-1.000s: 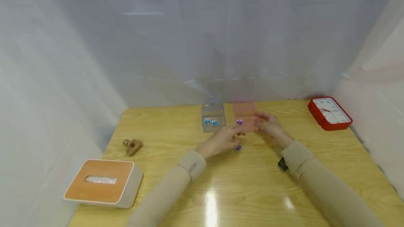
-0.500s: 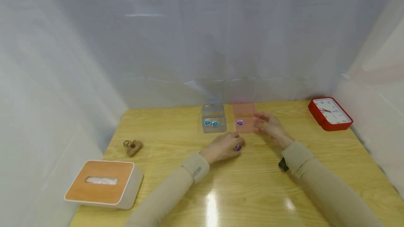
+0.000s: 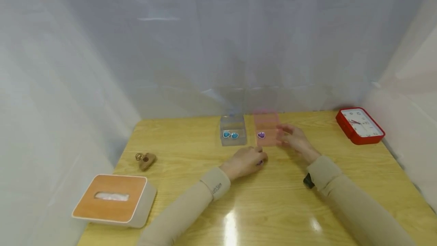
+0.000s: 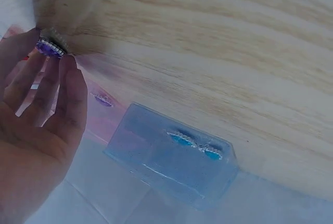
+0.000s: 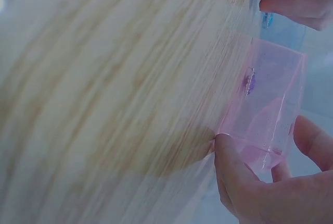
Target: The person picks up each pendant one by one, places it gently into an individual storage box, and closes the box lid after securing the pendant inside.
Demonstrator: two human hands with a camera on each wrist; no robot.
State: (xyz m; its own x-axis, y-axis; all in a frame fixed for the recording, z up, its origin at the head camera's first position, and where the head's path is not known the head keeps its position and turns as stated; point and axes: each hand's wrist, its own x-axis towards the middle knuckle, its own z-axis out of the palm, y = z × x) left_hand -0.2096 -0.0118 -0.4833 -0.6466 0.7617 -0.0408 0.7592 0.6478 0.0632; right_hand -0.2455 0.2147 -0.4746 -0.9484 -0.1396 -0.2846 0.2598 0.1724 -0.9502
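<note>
In front of the pink box, my left hand (image 3: pixel 244 162) pinches a purple gem (image 4: pixel 50 48) with a rhinestone rim between thumb and fingertips, at or just over the table. My right hand (image 3: pixel 298 141) grips the right end of the clear pink box (image 5: pixel 276 104), thumb on one side and fingers on the other. Inside that box, toward its left, lies a second purple gem (image 3: pixel 261 135). Close by on the left is a clear blue box (image 3: pixel 233 124), its lid raised like the pink one's. It contains two blue gems (image 4: pixel 182 139), side by side.
A tissue box (image 3: pixel 112 196) with an orange top stands at the table's front left. Behind it lies a small brown object (image 3: pixel 147 161) with a coil. A red clock (image 3: pixel 362 126) sits at the back right. Pale sheeting hangs around the table.
My left hand has drawn back from the pink box and closed its fingertips on the purple gem lying in front of it. My right hand stays on the pink box.
</note>
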